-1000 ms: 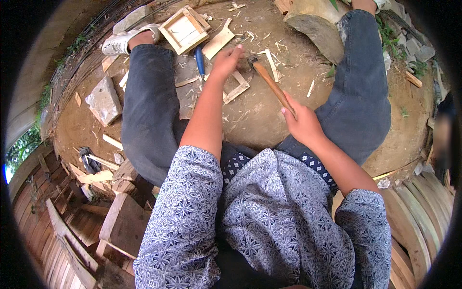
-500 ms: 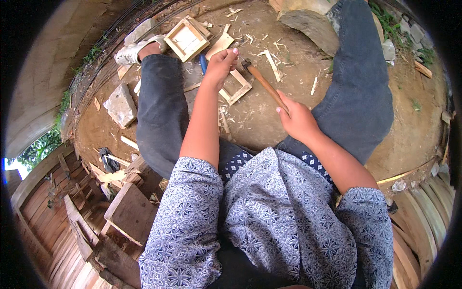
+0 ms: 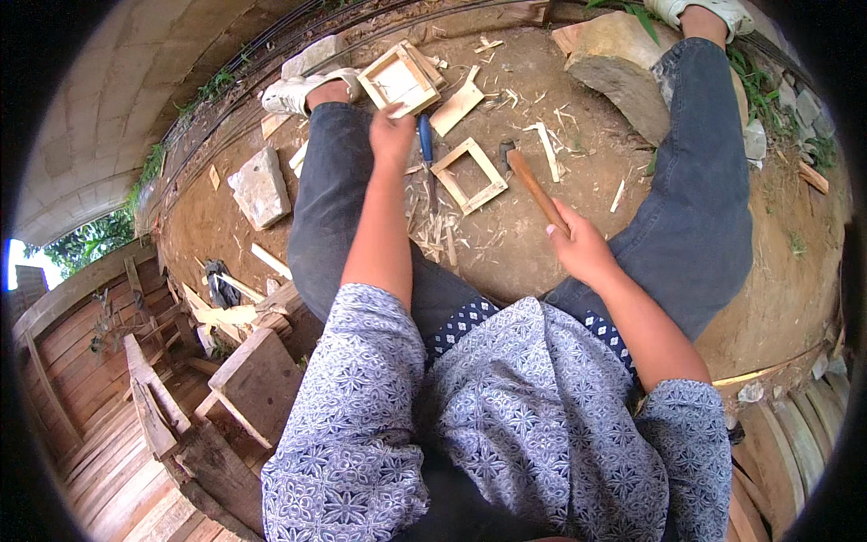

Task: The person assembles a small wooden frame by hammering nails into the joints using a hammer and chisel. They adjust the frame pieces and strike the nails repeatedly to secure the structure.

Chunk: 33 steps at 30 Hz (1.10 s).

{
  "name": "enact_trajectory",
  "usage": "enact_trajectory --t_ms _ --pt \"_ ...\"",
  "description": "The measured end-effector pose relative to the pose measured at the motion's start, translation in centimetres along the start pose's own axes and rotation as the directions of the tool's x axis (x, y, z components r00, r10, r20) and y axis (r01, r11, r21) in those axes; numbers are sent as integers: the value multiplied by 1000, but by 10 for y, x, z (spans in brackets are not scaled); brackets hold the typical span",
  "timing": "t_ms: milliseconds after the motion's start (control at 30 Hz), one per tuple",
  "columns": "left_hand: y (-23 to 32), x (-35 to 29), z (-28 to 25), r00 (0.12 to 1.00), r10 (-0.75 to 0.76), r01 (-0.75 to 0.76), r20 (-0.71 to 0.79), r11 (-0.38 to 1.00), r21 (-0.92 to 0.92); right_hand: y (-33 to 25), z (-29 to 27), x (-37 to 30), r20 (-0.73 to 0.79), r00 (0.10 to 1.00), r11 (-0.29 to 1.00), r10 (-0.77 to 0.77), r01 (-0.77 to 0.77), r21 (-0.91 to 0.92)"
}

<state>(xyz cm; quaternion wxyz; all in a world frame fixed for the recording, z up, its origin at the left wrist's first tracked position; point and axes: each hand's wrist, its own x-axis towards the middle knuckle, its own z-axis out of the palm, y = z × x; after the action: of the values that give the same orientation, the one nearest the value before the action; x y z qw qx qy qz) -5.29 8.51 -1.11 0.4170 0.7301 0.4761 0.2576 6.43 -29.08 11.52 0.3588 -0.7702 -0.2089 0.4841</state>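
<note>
My right hand (image 3: 582,246) is closed around the wooden handle of a hammer (image 3: 538,191), whose dark head points away from me above the dirt. My left hand (image 3: 393,137) is at the near edge of a stacked pair of small square wooden frames (image 3: 397,81). Blur smears its fingers, so whether they touch or grip anything is unclear. Beside that hand lies a blue-handled chisel (image 3: 425,137), its blade toward me. A single wooden frame (image 3: 485,191) lies flat between the chisel and the hammer head. Past it rests a pale wooden offcut (image 3: 458,106).
Wood shavings and splinters are strewn over the dirt between my legs. A big rock (image 3: 623,68) sits by my right leg, and a pale stone block (image 3: 260,190) is outside my left leg. Scrap wood and a wooden block (image 3: 257,384) are piled at the left.
My left hand has moved from near the hammer head to the stacked frames, uncovering the chisel and the single frame. The hammer stays in my right hand. The view has shifted slightly.
</note>
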Motion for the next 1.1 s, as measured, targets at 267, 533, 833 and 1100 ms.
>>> enact_trajectory --t_ms 267,533,833,1100 --pt "42 -81 37 856 125 -417 502 740 527 29 -2 13 -136 991 994 -6 21 104" --pt "48 -79 26 737 -250 -345 628 659 668 -12 -12 1 8 974 946 225 -220 239" --pt "61 -94 34 668 148 -655 729 583 482 -23 -15 -5 13 978 962 209 -208 179" --pt "48 -94 47 531 216 -670 819 699 250 -77 -83 -18 244 963 965 114 -49 -258"
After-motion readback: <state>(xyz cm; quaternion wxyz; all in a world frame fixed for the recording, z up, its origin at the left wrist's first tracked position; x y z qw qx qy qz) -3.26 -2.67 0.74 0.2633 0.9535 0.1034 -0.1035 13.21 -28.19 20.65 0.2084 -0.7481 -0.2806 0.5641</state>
